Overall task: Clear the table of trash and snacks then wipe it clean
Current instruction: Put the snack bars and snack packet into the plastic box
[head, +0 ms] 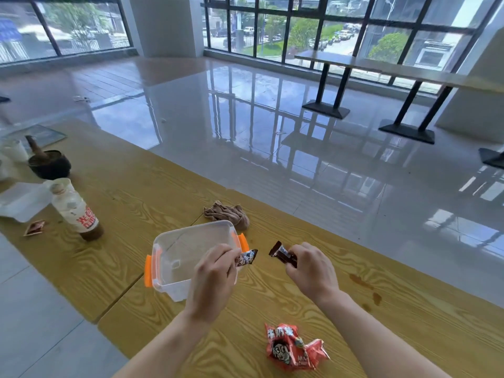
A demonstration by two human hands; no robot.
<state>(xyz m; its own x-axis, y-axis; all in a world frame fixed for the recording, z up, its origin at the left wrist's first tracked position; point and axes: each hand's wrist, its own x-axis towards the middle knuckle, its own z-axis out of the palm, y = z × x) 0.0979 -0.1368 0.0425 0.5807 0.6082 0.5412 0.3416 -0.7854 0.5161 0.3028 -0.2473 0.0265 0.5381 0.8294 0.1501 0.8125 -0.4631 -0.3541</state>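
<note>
My left hand (215,276) pinches a small dark snack bar with white print (247,258) over the right edge of a clear plastic box (188,241) with orange clips. My right hand (311,268) grips a dark brown snack bar (281,253) just to the right of the box, above the wooden table (136,203). A crumpled red snack wrapper (293,347) lies near the front edge. A brown cloth (227,212) sits bunched behind the box. Brown stains (364,286) mark the table at the right.
At the left stand a drink bottle (77,211), a small torn red-brown packet (35,227), a clear lid or tray (21,201), a dark bowl with a pestle (49,162) and a white cup (15,150). Shiny floor and other tables (381,68) lie beyond.
</note>
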